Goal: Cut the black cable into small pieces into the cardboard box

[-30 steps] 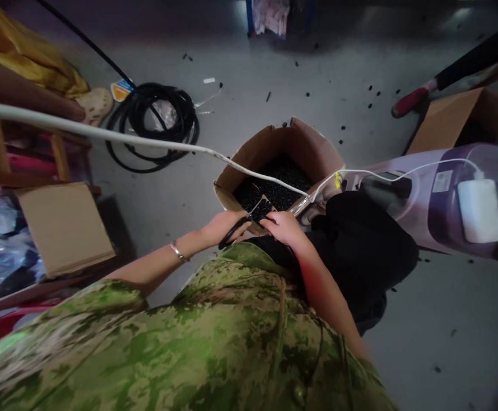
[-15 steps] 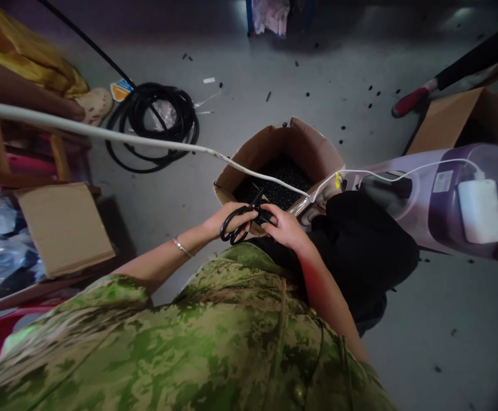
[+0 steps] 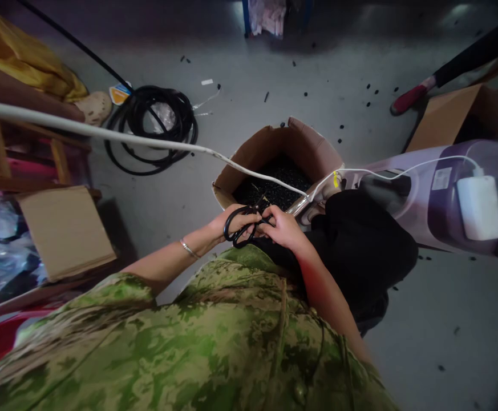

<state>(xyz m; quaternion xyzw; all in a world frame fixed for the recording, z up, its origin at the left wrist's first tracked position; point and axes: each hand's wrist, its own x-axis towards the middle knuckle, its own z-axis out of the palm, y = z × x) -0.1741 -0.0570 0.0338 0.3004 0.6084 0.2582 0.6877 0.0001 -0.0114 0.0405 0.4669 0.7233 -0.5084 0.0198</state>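
My left hand is closed round a pair of black-handled scissors. Their loops hang over the near side of its fingers, and the dark blades point up and to the right. Close against it, my right hand pinches a small black piece whose kind I cannot make out. The fingertips of both hands nearly meet. Just beyond them stands an open cardboard box with many small black pieces inside.
A white cable crosses in front of me to a purple-and-white machine on the right. Coiled black hose lies on the floor at left, near another person's shoe. A second cardboard box stands at right.
The scissors have turned slightly in my left hand, and their loops show wider. Both hands stay close together above the near edge of the box.
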